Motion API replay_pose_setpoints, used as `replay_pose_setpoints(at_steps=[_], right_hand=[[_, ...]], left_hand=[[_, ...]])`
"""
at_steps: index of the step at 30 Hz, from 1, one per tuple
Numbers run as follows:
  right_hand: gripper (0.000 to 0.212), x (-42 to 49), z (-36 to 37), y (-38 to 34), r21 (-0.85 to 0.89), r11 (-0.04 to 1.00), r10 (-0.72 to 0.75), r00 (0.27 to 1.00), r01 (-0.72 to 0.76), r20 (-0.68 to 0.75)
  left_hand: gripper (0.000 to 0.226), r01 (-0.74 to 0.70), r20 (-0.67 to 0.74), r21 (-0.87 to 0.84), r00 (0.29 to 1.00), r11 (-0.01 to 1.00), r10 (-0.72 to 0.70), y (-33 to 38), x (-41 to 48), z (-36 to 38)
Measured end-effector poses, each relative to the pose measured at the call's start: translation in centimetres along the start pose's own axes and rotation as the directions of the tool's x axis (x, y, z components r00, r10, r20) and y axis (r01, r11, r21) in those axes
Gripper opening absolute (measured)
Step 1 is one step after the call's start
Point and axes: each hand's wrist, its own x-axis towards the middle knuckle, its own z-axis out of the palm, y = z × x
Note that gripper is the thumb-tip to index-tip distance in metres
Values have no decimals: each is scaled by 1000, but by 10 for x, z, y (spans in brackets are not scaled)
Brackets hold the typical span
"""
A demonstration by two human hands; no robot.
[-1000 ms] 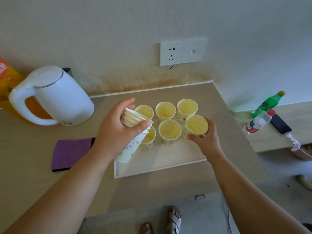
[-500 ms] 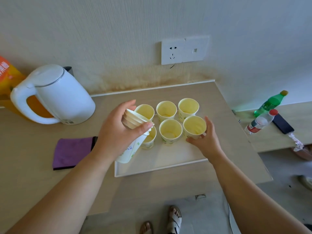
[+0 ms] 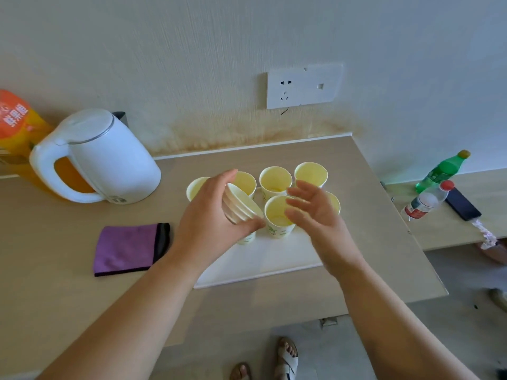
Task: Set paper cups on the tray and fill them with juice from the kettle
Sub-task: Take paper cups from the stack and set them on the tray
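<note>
A: Your left hand (image 3: 211, 226) grips a stack of nested paper cups (image 3: 240, 205), thumb on the near side, fingers curled over the far side, the stack tipped toward your other hand.

B: Your right hand (image 3: 315, 215) holds nothing. Its fingers are spread and loose, and it hovers just over the front cups (image 3: 275, 181). I can't see that it touches them.

A: How many cups sit in your stack is hard to say, because the rims blur together.

B: On the white tray (image 3: 263, 266) the single cups stand upright. I count seven: four in the back row, three in front.

A: Several show only in part. Your left hand covers most of the front-left one and parts of the two at the back left. Your right hand hides most of the front-right one. Whether the far-left cup stands on the tray or just beside it, I cannot tell.

B: Their insides look yellow. Whether juice is in them can't be made out.

A: One white kettle (image 3: 96, 157) stands on the table (image 3: 370, 242) to your left, well apart from the tray. One purple cloth (image 3: 129, 248) lies nearer you, left of the tray.

B: The orange pack (image 3: 16, 119) behind the kettle is cut off at the left edge. To your right, on a lower ledge, are one green bottle (image 3: 441, 171), one clear bottle (image 3: 425, 201) with a red cap, and one dark phone (image 3: 462, 204).
</note>
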Motion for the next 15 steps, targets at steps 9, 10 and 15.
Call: replay_pose_setpoints(at_steps=[9,10,15], right_hand=[[49,11,66,-6,110,975,156,943,-196,294],[47,11,69,-5,138,972,142,945,-189,296],[9,3,88,-4,204,970,72,954,-135,292]], left_hand=[[84,-42,-51,101,998,994,47,-12,-14,-14],[84,-26,-49,97,998,995,30,-13,-16,-17],[77,81,-74,93,994,992,-75,-21,-28,-28]])
